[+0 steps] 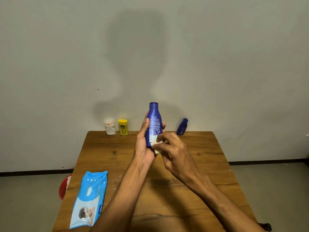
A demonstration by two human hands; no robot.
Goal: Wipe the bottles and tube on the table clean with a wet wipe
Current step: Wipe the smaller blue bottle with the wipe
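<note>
My left hand (pixel 144 144) grips a tall blue bottle (pixel 154 121) upright above the middle of the wooden table (pixel 209 154), its printed back label facing me. My right hand (pixel 173 151) pinches a small white wet wipe (pixel 156 147) against the bottle's lower part. At the far edge stand a small white bottle (pixel 110 127), a yellow container (pixel 123 127) and a small dark blue bottle (pixel 182 127), which leans slightly to the right.
A light blue wet-wipe pack (pixel 89 200) lies flat near the front left corner of the table. A red bin (pixel 64 186) with white scraps shows beside the table's left edge. A plain wall stands close behind the table.
</note>
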